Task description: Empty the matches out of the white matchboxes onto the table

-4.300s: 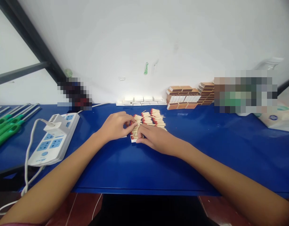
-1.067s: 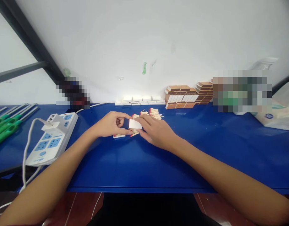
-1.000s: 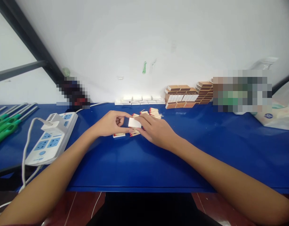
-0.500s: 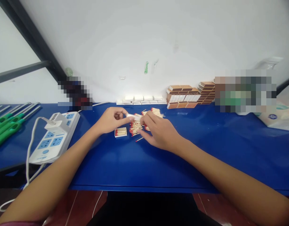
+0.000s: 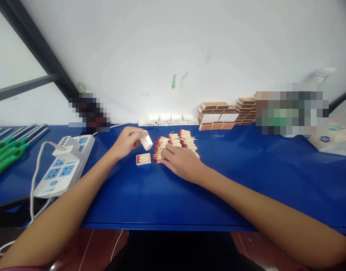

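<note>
My left hand (image 5: 129, 142) pinches a small white matchbox tray (image 5: 146, 140), tilted, above the table. Just below it lies another matchbox tray (image 5: 143, 159) with red-headed matches inside. My right hand (image 5: 182, 160) is at the left pile of loose matches (image 5: 161, 146), its thumb and fingers closing on matches at the near edge. The fingertips partly hide what they grip. Two further piles of matches (image 5: 187, 137) lie behind and to the right of that hand.
White trays (image 5: 170, 122) are stacked along the wall, beside stacked brown matchbox sleeves (image 5: 218, 116). At left lie a white power strip (image 5: 68, 167) with a cable and several green-handled tools (image 5: 12, 150). A plastic bag (image 5: 333, 135) sits far right on the blue table (image 5: 218, 203).
The hands have moved apart. The white tray has tipped in my left hand, while my right hand has let go of it and come down to the left match pile.
</note>
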Action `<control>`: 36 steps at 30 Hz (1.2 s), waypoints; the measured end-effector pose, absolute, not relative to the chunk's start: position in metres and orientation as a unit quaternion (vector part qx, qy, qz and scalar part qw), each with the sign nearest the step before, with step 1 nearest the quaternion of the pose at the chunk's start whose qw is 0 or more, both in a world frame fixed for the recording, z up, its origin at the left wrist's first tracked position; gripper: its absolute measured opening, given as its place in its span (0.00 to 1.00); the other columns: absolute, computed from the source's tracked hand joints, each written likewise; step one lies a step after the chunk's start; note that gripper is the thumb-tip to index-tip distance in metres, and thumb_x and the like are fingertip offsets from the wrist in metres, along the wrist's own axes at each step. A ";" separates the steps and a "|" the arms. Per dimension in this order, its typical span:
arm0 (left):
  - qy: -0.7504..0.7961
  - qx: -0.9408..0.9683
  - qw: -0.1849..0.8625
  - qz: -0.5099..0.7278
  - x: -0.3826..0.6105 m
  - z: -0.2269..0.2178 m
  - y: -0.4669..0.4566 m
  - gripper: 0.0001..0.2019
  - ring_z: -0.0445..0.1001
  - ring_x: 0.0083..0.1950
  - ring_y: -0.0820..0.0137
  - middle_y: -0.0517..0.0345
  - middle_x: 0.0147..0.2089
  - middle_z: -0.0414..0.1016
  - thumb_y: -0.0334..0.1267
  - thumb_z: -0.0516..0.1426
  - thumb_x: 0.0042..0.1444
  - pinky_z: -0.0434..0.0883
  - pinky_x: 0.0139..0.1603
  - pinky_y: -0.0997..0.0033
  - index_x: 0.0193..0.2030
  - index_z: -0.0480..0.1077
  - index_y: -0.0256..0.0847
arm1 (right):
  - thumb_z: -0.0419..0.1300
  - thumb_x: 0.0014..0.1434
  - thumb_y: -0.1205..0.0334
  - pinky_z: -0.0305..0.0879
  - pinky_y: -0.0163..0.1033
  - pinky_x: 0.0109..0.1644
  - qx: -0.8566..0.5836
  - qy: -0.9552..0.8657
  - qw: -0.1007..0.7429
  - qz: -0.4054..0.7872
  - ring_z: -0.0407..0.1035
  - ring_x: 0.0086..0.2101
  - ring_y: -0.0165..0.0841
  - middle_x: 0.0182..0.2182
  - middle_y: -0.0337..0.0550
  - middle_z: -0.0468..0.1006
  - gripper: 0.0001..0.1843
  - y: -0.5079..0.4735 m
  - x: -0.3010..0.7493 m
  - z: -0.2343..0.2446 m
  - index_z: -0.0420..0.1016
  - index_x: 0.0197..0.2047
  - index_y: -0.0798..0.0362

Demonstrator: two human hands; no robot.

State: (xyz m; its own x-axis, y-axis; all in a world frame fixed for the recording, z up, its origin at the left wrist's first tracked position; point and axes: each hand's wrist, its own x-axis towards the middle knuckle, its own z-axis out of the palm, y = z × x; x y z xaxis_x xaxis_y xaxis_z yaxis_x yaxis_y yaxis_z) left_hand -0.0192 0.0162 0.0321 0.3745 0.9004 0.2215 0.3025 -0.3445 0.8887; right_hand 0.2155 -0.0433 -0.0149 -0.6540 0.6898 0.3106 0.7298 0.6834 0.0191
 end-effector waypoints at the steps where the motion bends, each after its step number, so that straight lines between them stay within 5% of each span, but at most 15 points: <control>1: 0.411 0.729 0.401 0.374 -0.019 0.033 0.016 0.21 0.56 0.19 0.76 0.64 0.16 0.57 0.50 0.58 0.57 0.52 0.21 0.72 0.19 0.60 0.41 | 0.53 0.77 0.56 0.57 0.40 0.34 -0.397 -0.900 0.164 -0.073 0.71 0.37 0.35 0.46 0.50 0.78 0.14 -0.043 0.215 -0.016 0.76 0.49 0.55; 6: 0.410 0.738 0.396 0.362 -0.019 0.031 0.016 0.22 0.58 0.19 0.75 0.62 0.16 0.60 0.50 0.58 0.59 0.55 0.22 0.72 0.19 0.63 0.40 | 0.51 0.78 0.57 0.61 0.39 0.36 -0.411 -0.875 0.251 -0.055 0.72 0.39 0.35 0.46 0.50 0.78 0.15 -0.039 0.207 -0.017 0.76 0.51 0.57; 13: 0.423 0.731 0.403 0.352 -0.022 0.029 0.020 0.23 0.60 0.19 0.75 0.62 0.16 0.61 0.52 0.59 0.59 0.56 0.21 0.72 0.19 0.67 0.39 | 0.52 0.77 0.57 0.63 0.40 0.39 -0.389 -0.883 0.263 -0.013 0.74 0.40 0.37 0.47 0.50 0.79 0.15 -0.048 0.199 -0.012 0.77 0.51 0.55; 20: 0.391 0.760 0.397 0.334 -0.010 0.027 0.011 0.26 0.52 0.22 0.78 0.65 0.19 0.53 0.50 0.60 0.59 0.50 0.23 0.73 0.17 0.58 0.40 | 0.57 0.72 0.45 0.63 0.39 0.38 -0.430 -0.757 0.402 0.283 0.72 0.32 0.33 0.32 0.37 0.77 0.20 -0.071 0.197 0.002 0.71 0.55 0.52; 27: 0.398 0.766 0.357 0.357 0.003 0.017 0.002 0.24 0.54 0.25 0.76 0.64 0.21 0.55 0.49 0.54 0.66 0.53 0.26 0.71 0.21 0.57 0.40 | 0.61 0.67 0.47 0.67 0.39 0.37 -0.420 -0.668 0.413 0.455 0.73 0.31 0.33 0.32 0.40 0.79 0.15 -0.064 0.194 -0.003 0.74 0.44 0.51; 34: 0.393 0.785 0.332 0.346 0.004 0.015 0.001 0.26 0.57 0.26 0.75 0.63 0.23 0.58 0.53 0.53 0.70 0.55 0.28 0.71 0.23 0.61 0.39 | 0.61 0.66 0.48 0.63 0.38 0.34 -0.446 -0.645 0.417 0.460 0.70 0.27 0.31 0.27 0.38 0.78 0.16 -0.055 0.199 0.002 0.74 0.33 0.51; 36: 0.390 0.791 0.308 0.356 0.003 0.014 0.000 0.22 0.60 0.27 0.74 0.64 0.25 0.62 0.54 0.54 0.70 0.57 0.28 0.72 0.31 0.68 0.39 | 0.60 0.65 0.49 0.62 0.37 0.33 -0.458 -0.636 0.432 0.446 0.68 0.26 0.30 0.24 0.37 0.76 0.17 -0.052 0.202 0.004 0.71 0.29 0.51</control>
State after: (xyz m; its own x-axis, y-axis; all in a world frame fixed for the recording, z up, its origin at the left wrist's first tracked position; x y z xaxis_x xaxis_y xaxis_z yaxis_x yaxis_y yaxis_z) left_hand 0.0028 -0.0004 0.0143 0.4427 0.8363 0.3234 0.3970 -0.5062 0.7656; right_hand 0.2019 -0.0519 0.0038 -0.2075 0.9680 0.1413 0.1962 0.1827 -0.9634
